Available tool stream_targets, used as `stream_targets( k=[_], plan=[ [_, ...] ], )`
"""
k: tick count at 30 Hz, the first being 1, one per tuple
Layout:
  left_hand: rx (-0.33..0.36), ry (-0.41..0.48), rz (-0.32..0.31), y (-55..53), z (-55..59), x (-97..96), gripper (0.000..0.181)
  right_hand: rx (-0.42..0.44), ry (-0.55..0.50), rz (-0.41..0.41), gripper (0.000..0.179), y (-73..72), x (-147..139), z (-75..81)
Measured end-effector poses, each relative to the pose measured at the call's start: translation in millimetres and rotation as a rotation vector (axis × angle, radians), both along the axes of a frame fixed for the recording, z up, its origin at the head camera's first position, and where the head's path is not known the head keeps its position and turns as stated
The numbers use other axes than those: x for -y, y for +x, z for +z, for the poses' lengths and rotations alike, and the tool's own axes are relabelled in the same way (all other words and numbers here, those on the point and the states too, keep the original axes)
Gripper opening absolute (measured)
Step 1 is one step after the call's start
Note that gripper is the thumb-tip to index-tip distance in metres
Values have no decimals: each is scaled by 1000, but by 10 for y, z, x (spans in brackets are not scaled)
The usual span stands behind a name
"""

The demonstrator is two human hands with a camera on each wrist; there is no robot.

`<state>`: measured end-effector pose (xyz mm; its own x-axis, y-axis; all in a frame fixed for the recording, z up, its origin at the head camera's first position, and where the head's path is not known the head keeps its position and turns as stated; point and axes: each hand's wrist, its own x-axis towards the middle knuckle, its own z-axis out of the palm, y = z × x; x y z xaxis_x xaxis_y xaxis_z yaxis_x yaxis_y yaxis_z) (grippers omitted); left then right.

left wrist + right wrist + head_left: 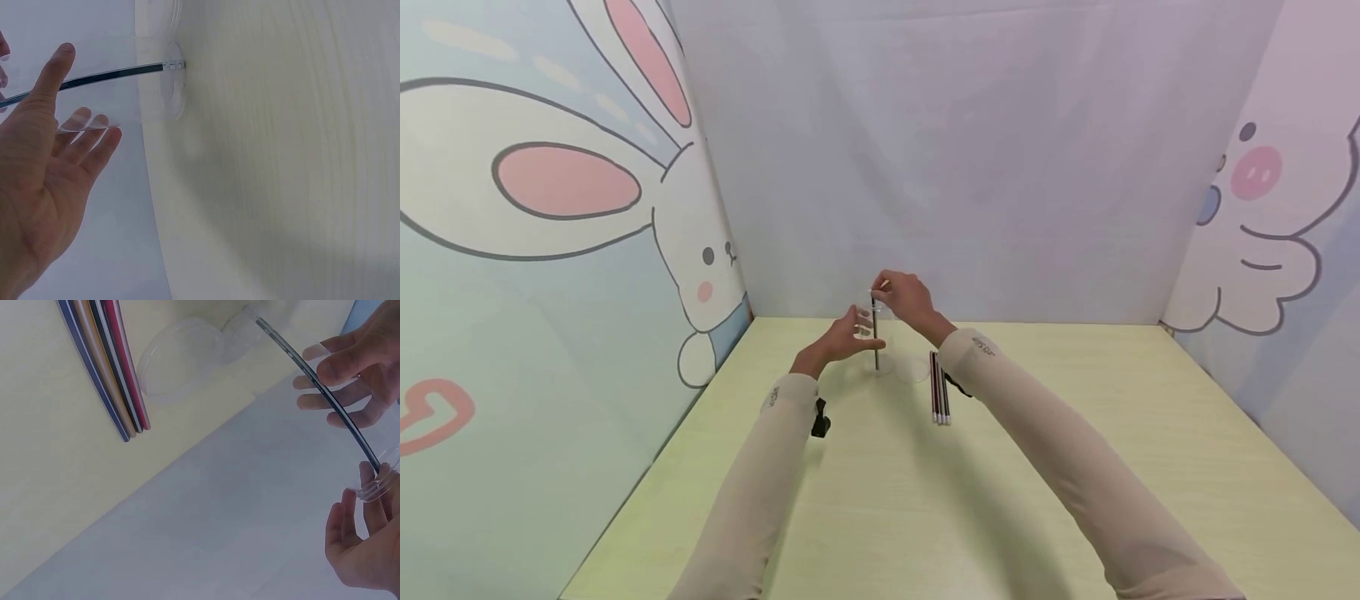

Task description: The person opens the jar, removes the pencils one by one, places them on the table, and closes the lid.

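My left hand [842, 340] curves round a clear plastic cylinder [134, 106], thumb on the near side and fingers on the far side. The cylinder stands upright at the back of the table. Inside it runs a dark pencil [876, 333], its eraser end [174, 65] down at the cylinder's base. Up at the open rim [374, 490], my right hand [910, 298] pinches the pencil's upper end with its fingertips. The thumb [340, 365] of my left hand crosses in front of the pencil through the clear wall.
A round clear lid [181, 359] lies flat right of the cylinder's base. Several pencils [939, 387] lie side by side near my right forearm, white erasers toward me. A pale curtain [970, 167] hangs behind the table, and printed panels [587, 350] flank it.
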<state>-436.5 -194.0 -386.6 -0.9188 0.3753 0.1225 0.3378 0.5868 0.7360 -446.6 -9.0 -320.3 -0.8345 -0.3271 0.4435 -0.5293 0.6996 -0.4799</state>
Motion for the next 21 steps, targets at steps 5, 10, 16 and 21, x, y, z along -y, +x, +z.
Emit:
stream_targets(
  k=[5,10,16,21],
  plan=[
    [-4,-5,-3,28,21,-3,81,27,-8,4,17,39,-1,29],
    [-19,0,-8,6,48,-10,82,-7,-1,10,21,18,-11,37],
    [-19,10,-8,18,52,-10,78,-95,-10,23,18,-10,-4,2],
    [-6,22,-7,41,40,-6,77,-167,0,25,19,-26,-4,-45]
  ],
)
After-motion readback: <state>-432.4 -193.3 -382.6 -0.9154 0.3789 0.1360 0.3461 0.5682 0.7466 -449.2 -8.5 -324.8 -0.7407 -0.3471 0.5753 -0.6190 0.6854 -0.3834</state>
